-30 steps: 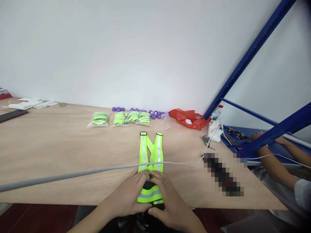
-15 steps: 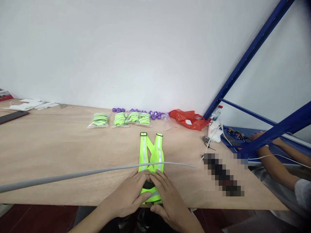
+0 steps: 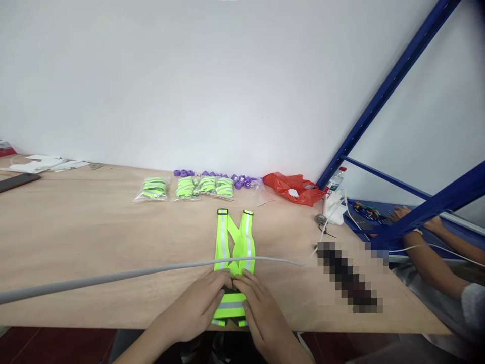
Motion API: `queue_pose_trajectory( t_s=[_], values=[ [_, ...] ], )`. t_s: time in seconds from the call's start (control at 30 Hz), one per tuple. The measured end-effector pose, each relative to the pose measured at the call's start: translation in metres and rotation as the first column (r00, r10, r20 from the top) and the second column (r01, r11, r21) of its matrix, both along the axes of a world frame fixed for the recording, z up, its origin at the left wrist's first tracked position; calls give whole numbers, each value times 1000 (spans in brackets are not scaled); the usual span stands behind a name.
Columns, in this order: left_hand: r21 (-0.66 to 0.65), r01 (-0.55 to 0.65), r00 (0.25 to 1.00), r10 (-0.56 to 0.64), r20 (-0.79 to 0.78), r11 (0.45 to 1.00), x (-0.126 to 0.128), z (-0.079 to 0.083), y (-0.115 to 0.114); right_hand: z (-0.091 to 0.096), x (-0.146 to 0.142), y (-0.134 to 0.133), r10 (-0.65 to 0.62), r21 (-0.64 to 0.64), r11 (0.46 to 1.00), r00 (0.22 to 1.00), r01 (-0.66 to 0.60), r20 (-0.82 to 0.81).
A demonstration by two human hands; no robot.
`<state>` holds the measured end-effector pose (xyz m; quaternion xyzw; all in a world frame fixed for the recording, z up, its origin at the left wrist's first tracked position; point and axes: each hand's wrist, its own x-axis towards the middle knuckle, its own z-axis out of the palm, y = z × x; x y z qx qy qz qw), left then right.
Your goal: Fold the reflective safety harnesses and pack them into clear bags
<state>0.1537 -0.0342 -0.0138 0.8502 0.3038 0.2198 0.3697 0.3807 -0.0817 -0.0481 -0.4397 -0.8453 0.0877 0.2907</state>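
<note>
A neon-yellow reflective vest (image 3: 248, 242) of straps with silver stripes lies on the table in front of me. Its two straps point away from me, each with a black buckle at the far end. My left hand (image 3: 199, 301) lies over the left of its near part, fingers bent and pressed together on the fabric. From the other side my right hand (image 3: 261, 308) closes on it the same way, the fingertips of both hands almost meeting. Between my hands shows the folded waist band (image 3: 231, 306), close to the table edge. Fabric under my fingers is hidden.
Bagged reflective vests (image 3: 154, 188) and purple rolls (image 3: 184, 173) sit along the wall. A red plastic bag (image 3: 293, 188), a power strip (image 3: 334, 208) and a bottle (image 3: 337, 178) stand right. A grey cable (image 3: 151, 270) crosses the foreground. Another person's arms (image 3: 428, 258) rest beyond the blue frame (image 3: 390, 101).
My thumbs have drawn in from their spread position toward my fingers. More of the waist band shows, lying flatter and straighter between my hands. The view has shifted slightly.
</note>
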Motion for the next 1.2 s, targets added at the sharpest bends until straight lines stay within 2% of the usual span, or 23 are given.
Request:
queue_pose_trajectory(
  t_s=[0.13,0.3,0.43,0.53,0.87,1.03,1.2],
  values=[
    [-14,55,998,-56,-24,998,-7,-1,4,-5,0,-1,29,11,1000,1000,-29,-3],
    [-25,136,989,-137,-48,990,-13,4,7,-14,1,-4,66,64,995,995,-71,69],
    [-109,102,995,-102,8,989,-17,8,7,-16,2,-5,72,141,986,992,-86,102],
    [-107,70,997,-69,17,992,-19,4,5,-15,2,-6,62,171,982,991,-81,119],
    [77,15,999,-12,-45,997,-19,3,2,-9,-3,-4,35,201,979,998,-45,51],
    [210,8,995,13,-100,978,-26,-6,-5,-9,-5,-4,-1,248,969,999,-11,48],
    [194,68,986,-36,-164,979,-28,-14,-10,-1,-11,-4,-22,271,963,999,8,47]
  ],
)
